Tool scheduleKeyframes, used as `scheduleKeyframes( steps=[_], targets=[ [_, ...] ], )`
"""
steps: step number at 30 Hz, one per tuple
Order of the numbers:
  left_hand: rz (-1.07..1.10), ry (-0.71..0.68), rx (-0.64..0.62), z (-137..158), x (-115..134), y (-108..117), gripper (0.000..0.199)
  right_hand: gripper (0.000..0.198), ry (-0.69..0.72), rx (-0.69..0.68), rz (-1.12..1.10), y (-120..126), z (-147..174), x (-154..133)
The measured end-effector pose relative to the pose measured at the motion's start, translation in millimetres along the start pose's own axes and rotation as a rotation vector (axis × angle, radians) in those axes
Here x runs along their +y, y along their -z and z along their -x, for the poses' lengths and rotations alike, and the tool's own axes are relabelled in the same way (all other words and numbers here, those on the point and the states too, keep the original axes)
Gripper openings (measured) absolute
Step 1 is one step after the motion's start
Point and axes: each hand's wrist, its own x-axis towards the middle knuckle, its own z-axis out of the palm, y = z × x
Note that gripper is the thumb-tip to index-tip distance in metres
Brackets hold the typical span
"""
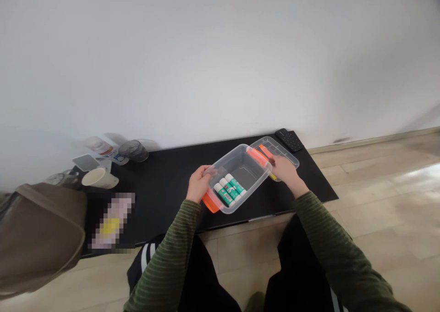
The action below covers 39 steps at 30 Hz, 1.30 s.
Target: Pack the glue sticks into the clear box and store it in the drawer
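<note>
A clear plastic storage box (254, 183) with orange clips is held tilted over the black table. Inside, at its near left end, several glue sticks (229, 189) with white caps and green labels lie side by side. My left hand (198, 183) is closed on the box's left rim, thumb on top. At the opposite end, my right hand (284, 170) grips the box beside the orange clip (257, 157). Behind the box lies a clear lid (290, 153), partly hidden by the box and my right hand. A yellow item (272, 176) shows just under the right hand.
The black table (165, 179) stands against a white wall. A black keyboard-like object (289, 140) lies at its far right corner. On the left are a paper cup (100, 178), a dark glass-like container (134, 150), a white bottle (103, 147) and a brown bag (44, 238).
</note>
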Motion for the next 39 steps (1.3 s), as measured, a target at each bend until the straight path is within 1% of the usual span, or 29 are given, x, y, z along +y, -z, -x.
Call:
scheduleKeyframes(
  steps=[3,6,10,14,16,17,19,21,22,23,24,26,28,29,31,33,35,39],
  targets=[
    [0.014,-0.005,0.001,0.5,1.1,-0.8,0.036,0.041,-0.022,-0.081,0.07,-8.7,-2.0,-0.4],
    [0.002,-0.001,0.002,1.6,3.9,-1.5,0.036,0.043,-0.061,-0.16,0.075,-15.4,-5.7,-0.5],
    [0.005,-0.003,-0.005,2.7,6.7,-2.1,0.036,0.041,-0.114,-0.171,0.072,-21.9,-10.6,-1.6],
    [0.011,-0.001,-0.003,3.0,6.7,-2.4,0.034,0.036,-0.101,-0.182,0.099,-21.2,-11.6,1.9],
    [0.014,0.001,-0.003,2.8,5.9,-2.3,0.034,0.034,-0.091,-0.109,0.077,-14.0,-9.3,4.8],
    [0.014,0.003,-0.004,2.8,5.4,-2.4,0.035,0.033,-0.087,-0.037,0.047,-8.4,-7.2,5.4],
    [0.015,0.006,-0.004,2.8,5.0,-2.6,0.035,0.032,-0.061,0.179,-0.052,5.9,-0.7,2.8],
    [0.019,0.007,0.0,3.1,5.6,-3.1,0.033,0.036,0.006,0.403,-0.188,20.7,8.4,-6.7],
    [0.024,0.006,0.004,3.3,6.2,-3.5,0.032,0.038,0.052,0.471,-0.262,26.6,13.4,-14.1],
    [0.029,0.005,0.006,3.6,6.9,-3.9,0.031,0.039,0.103,0.495,-0.333,30.9,18.4,-23.0],
    [0.037,0.003,0.006,3.9,7.6,-4.2,0.03,0.04,0.158,0.47,-0.39,33.2,23.0,-32.9],
    [0.048,0.001,0.007,4.3,8.5,-4.5,0.029,0.038,0.265,0.322,-0.437,31.4,29.7,-54.1],
    [0.028,-0.006,0.012,4.5,8.3,-4.1,0.028,0.032,0.329,0.159,-0.361,23.3,32.0,-74.1],
    [0.009,-0.013,0.016,4.5,7.8,-3.7,0.027,0.029,0.333,0.098,-0.279,17.9,31.5,-82.8],
    [-0.032,-0.022,0.022,4.2,6.4,-2.5,0.027,0.025,0.299,0.0,-0.076,7.4,28.2,-96.4],
    [-0.051,-0.026,0.025,4.0,5.1,-1.3,0.028,0.025,0.263,-0.083,0.099,-0.6,23.3,-105.0],
    [-0.057,-0.029,0.034,4.0,4.3,-0.6,0.029,0.026,0.246,-0.148,0.194,-4.9,17.8,-109.7],
    [-0.071,-0.043,0.047,3.9,3.0,0.2,0.031,0.028,0.215,-0.227,0.281,-8.2,8.2,-115.5]
  ],
)
